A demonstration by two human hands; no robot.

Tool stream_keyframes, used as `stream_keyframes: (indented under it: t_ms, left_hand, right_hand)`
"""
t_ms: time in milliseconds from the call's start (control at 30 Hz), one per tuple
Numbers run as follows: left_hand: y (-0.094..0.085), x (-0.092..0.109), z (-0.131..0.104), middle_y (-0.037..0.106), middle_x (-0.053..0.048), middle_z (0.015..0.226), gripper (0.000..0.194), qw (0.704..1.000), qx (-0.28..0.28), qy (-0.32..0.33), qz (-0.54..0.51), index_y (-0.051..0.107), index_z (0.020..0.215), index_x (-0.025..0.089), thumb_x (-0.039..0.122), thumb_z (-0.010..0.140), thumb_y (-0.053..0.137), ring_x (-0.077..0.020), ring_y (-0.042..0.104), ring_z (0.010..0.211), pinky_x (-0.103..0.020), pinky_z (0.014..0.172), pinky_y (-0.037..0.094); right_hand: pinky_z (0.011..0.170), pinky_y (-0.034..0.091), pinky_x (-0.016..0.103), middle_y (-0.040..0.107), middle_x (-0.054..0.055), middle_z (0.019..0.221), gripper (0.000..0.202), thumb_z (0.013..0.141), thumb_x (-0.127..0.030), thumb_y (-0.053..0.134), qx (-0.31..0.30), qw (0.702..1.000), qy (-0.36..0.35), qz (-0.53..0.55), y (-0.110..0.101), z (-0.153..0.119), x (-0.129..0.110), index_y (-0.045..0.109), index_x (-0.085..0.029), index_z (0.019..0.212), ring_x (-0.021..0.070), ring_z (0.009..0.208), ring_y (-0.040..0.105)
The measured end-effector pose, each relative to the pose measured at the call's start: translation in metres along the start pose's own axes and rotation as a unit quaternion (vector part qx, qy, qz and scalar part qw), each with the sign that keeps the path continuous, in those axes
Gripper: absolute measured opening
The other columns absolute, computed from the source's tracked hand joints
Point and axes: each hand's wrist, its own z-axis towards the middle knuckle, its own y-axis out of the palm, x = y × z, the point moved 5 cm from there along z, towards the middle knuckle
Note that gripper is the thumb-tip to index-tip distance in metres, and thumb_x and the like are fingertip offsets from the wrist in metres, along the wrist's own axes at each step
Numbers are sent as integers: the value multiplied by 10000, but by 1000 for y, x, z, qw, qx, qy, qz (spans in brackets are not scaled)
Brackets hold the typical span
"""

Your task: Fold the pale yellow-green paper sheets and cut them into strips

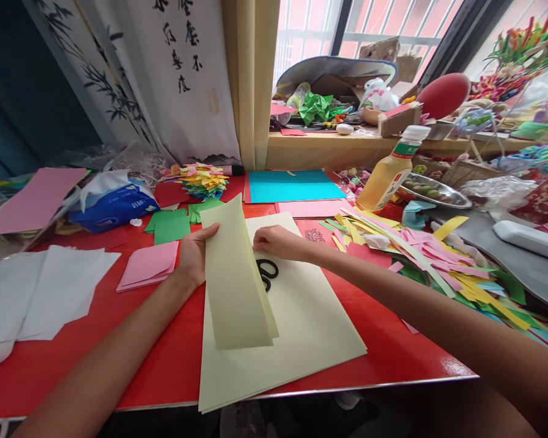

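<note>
At the red table [155, 359], head view: left hand [194, 255] is clamped on the left edge of a folded pale yellow-green paper [237, 292], thumb over the near face. Right hand [274, 241] is at the paper's right edge, fingers curled in; cannot tell whether they pinch it. The folded paper is tilted, its two layers slightly offset at the lower right corner, in front of large sheets [310, 322] of similar colour that jut past the table's near edge. Scissors [268, 267] lie on these sheets just below the right hand — black handle loops partly visible, blades hidden behind the folded paper. Left of the work: pink squares [148, 266] in a stack near the left wrist, green squares [171, 226] beyond, white sheets [64, 292] farther left, a blue tissue pack [119, 204] behind. Beyond the hands: a multicoloured layered paper piece [205, 181], a blue sheet [296, 188] and a pink sheet [317, 208]. To the right: a heap of coloured paper strips [461, 267], an upright but leaning-looking bottle [393, 167] of yellowish liquid — white cap on — and a metal dish [459, 199] just beside it. On the windowsill [319, 143]: crumpled green paper [316, 107] and a red oval object [444, 94].
</note>
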Motion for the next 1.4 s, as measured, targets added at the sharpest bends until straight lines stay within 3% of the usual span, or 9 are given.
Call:
stream_keyframes:
  t_ms: [200, 300, 467, 733, 1033, 1200, 1400]
  left_hand:
    - [0, -1, 0, 674, -57, 703, 191, 1000, 2, -10, -6, 637, 820, 117, 232, 707, 535, -200, 636, 598, -306, 550, 524]
    - [0, -1, 0, 678, -70, 726, 195, 1000, 4, -6, 1, 638, 820, 117, 234, 712, 525, -220, 642, 617, -331, 573, 530]
    - [2, 0, -1, 682, -85, 749, 196, 1000, 4, -8, 13, 642, 806, 116, 236, 724, 510, -238, 647, 623, -355, 579, 532]
    - [2, -1, -1, 679, -90, 731, 199, 1000, 4, -6, 18, 644, 786, 112, 236, 724, 502, -246, 642, 615, -372, 570, 531]
    - [0, -2, 0, 678, -58, 730, 204, 1000, 9, -8, 0, 639, 848, 119, 220, 700, 541, -202, 635, 629, -298, 564, 525]
    - [1, -2, 0, 677, -59, 738, 214, 1000, 1, -11, 10, 637, 855, 121, 233, 702, 536, -218, 637, 643, -317, 556, 524]
    - [1, -2, 0, 679, -63, 759, 221, 1000, -4, -3, 14, 638, 866, 118, 229, 695, 552, -232, 643, 684, -319, 571, 526]
  right_hand:
    - [581, 349, 212, 586, 28, 768, 181, 847, -287, 408, -4, 999, 34, 9, -7, -9, 1, 518, -162, 776, 111, 654, 496]
    - [563, 350, 218, 588, 32, 754, 309, 885, -386, 294, -4, 998, 60, 7, -8, -10, 4, 503, -164, 831, 113, 626, 504]
    - [526, 301, 243, 569, 66, 697, 440, 811, -547, 342, -5, 995, 85, -42, 0, -5, 0, 490, -169, 641, 165, 654, 498]
    - [497, 273, 227, 577, 37, 718, 131, 737, -237, 450, -23, 995, 74, -58, 8, -5, -15, 498, -182, 629, 135, 611, 479]
    - [469, 206, 248, 466, 24, 596, 174, 729, -204, 407, 54, 989, 127, -59, -13, -17, 8, 397, -170, 559, 109, 543, 379]
    - [452, 162, 254, 402, 1, 555, 207, 742, -216, 417, 57, 984, 159, -52, -24, -25, 13, 377, -170, 543, 88, 492, 307]
    - [451, 202, 242, 502, 24, 579, 242, 760, -237, 455, 30, 979, 197, -37, -26, -32, 28, 446, -159, 531, 90, 486, 376]
